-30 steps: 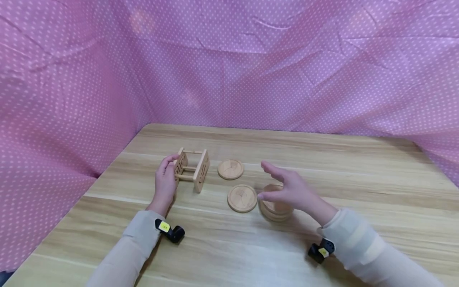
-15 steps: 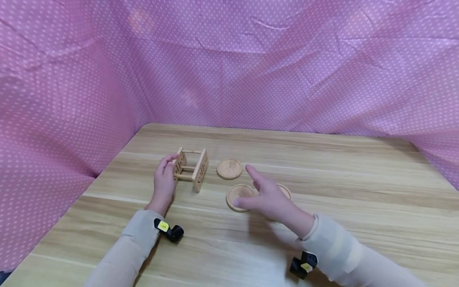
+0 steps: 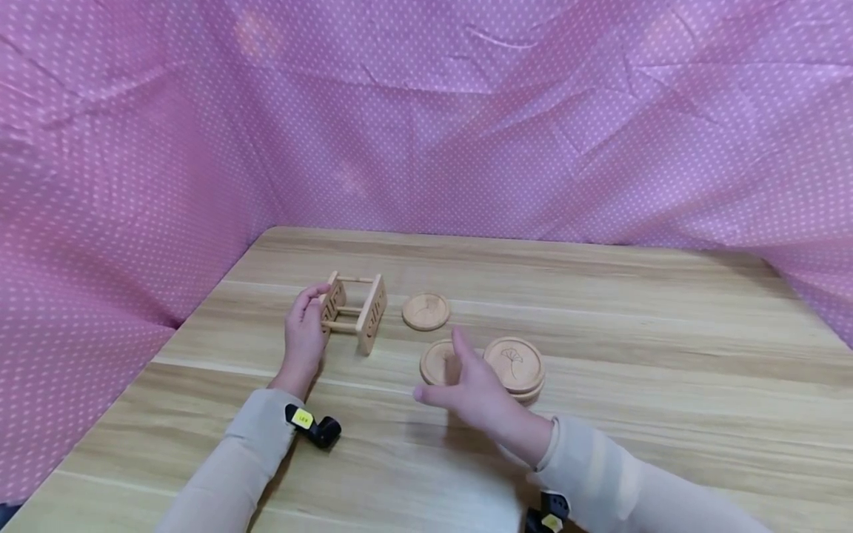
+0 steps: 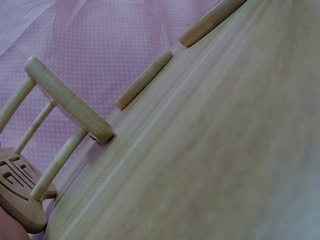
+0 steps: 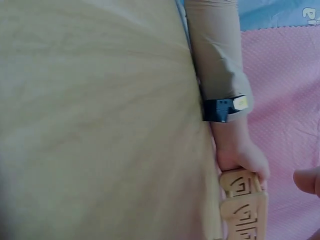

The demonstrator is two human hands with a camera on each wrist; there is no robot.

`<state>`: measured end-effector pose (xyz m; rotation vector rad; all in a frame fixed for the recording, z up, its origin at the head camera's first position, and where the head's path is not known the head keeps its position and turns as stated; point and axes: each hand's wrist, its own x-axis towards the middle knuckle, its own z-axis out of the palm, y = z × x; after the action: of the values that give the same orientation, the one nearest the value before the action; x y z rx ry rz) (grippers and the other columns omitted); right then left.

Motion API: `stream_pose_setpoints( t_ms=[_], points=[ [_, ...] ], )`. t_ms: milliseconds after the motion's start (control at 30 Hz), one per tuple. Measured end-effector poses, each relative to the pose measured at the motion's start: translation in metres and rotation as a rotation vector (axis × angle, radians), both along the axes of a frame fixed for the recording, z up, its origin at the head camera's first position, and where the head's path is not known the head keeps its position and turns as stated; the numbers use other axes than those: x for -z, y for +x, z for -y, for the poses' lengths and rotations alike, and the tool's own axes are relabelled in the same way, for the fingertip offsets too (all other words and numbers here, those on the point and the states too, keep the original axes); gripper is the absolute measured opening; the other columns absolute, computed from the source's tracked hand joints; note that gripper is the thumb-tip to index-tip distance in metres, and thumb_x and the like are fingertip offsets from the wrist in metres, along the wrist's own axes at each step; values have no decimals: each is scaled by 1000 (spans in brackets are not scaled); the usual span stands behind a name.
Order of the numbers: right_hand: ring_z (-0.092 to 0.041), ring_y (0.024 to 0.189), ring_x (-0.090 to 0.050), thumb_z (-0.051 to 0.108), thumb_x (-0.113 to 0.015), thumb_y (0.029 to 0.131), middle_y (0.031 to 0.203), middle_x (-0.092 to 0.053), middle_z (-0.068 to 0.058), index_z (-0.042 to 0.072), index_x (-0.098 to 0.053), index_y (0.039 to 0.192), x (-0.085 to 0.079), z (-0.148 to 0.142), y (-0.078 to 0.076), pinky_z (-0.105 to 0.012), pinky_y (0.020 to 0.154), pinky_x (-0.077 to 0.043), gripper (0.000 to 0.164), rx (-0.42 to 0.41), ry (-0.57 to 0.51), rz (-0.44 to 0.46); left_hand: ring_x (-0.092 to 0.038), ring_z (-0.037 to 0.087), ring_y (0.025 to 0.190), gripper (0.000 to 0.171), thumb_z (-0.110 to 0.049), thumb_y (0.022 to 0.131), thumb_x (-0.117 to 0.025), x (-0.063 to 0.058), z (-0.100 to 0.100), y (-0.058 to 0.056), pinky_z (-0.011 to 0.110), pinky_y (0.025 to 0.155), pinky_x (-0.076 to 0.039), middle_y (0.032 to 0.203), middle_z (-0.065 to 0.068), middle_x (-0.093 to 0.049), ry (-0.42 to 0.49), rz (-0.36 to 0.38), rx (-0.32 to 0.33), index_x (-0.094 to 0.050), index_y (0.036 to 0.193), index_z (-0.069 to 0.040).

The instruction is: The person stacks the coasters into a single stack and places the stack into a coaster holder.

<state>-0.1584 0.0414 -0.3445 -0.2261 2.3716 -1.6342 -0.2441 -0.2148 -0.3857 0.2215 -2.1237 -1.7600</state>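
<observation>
A small wooden coaster rack (image 3: 370,314) with cut-out side panels and round rods stands on the left of the table. My left hand (image 3: 304,337) holds its left panel, fingers bent over the panel's outer side; the thumb is hidden. Two round wooden coasters lie flat right of the rack: a far coaster (image 3: 426,311) and a near coaster (image 3: 436,363). Over the near one hovers my right hand (image 3: 476,389), thumb and fingers spread apart, nothing held, covering part of it. Beside that hand sits a stack of coasters (image 3: 513,365), the top one engraved with a leaf.
A wood-grain table (image 3: 633,333) carries everything. Pink dotted cloth (image 3: 426,118) hangs behind and at the sides. Each wrist wears a small black camera, such as the left wrist camera (image 3: 326,431). The rack (image 4: 70,100) appears close up in the left wrist view.
My right hand has moved left and nearer to me, from over the stack to over the near coaster, uncovering the stack's top. The left hand and rack stay put.
</observation>
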Motion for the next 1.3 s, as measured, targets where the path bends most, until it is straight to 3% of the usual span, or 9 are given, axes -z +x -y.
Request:
stream_pose_setpoints(
  t_ms=[267,600,933,1300],
  points=[
    [-27,141,5,23,-76,74,154,6,-16,0,-2,146,14,7,-3,-46,114,-2,106,-20,49,-11,-38,17,129,34,-14,97,-32,0,-1,0,40,106,-34,137,1,-47,8,15,-7,-54,122,-10],
    [-32,141,2,24,-75,74,153,2,-21,-3,-6,146,18,8,-10,-46,114,-5,103,2,153,-46,-37,17,130,34,-15,96,-32,-1,-2,-2,41,105,-35,139,0,-45,5,18,-1,-55,122,-12],
    [-30,141,-4,21,-76,73,153,-4,-19,-2,-11,146,24,8,-19,-45,114,-7,100,0,165,-67,-37,16,130,34,-15,97,-32,0,-2,-1,40,106,-34,139,0,-45,4,16,-9,-55,122,-10],
    [-31,138,-20,13,-78,68,150,-24,-17,-1,-25,143,28,10,-27,-43,113,-16,93,-55,278,-168,-37,16,130,34,-15,97,-32,-1,-3,-1,41,107,-32,139,-2,-45,21,30,-7,-54,123,-11]
  ],
)
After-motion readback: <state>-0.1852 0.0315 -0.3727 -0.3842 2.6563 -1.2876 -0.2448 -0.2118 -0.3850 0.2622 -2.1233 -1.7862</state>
